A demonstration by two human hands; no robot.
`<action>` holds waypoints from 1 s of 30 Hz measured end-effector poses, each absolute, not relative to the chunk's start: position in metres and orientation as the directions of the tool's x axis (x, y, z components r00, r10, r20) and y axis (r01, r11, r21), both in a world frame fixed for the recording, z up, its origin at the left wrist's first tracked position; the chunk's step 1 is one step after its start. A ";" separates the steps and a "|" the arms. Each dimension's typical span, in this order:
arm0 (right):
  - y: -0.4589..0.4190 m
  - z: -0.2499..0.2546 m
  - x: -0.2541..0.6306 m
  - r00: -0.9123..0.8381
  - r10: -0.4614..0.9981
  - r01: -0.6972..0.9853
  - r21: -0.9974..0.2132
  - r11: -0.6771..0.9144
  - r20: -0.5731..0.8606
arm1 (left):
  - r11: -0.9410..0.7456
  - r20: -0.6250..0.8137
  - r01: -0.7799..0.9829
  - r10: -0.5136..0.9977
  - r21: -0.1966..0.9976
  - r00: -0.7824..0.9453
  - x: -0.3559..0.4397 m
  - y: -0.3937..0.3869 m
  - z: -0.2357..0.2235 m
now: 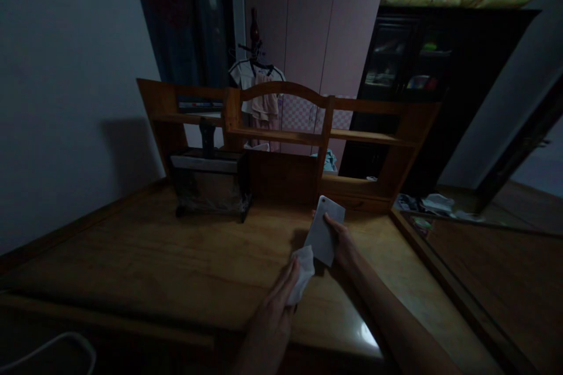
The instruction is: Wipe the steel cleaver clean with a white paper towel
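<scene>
Above the wooden desk top (176, 269), my right hand (341, 238) grips a silver-grey tablet (323, 228) by its right edge, thumb lying across its back. The tablet is tilted, with a small camera lens near its upper left corner. My left hand (284, 284) is closed on a white tissue (303, 272), which hangs just below and left of the tablet's lower corner. Whether the tissue touches the tablet I cannot tell. The screen side faces away from me and is hidden.
A dark box-like appliance (211, 184) with a silver top strip stands at the desk's back left. Behind runs a wooden shelf unit (281, 137). A raised wooden rim (440, 275) borders the desk's right side. A white cable (65, 337) curls at the lower left.
</scene>
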State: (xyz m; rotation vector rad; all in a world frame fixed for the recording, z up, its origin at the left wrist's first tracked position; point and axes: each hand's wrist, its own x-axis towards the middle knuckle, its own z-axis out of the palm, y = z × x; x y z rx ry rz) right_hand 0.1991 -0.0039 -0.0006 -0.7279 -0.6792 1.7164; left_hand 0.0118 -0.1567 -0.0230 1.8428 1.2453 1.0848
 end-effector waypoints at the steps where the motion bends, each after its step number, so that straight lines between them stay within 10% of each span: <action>1: -0.004 0.000 0.199 -0.213 0.968 -0.617 -0.751 -0.236 -0.129 | -0.342 0.278 0.421 0.938 0.840 0.206 0.011 -0.160 -0.026; 13: -0.001 -0.001 0.197 -0.172 0.972 -0.627 -0.743 -0.233 -0.159 | -0.417 0.368 0.694 0.901 0.587 0.230 -0.009 -0.185 -0.073; 30: 0.002 -0.005 0.197 -0.187 0.970 -0.626 -0.743 -0.237 -0.152 | -0.346 0.305 0.558 0.937 0.755 0.169 -0.022 -0.196 -0.058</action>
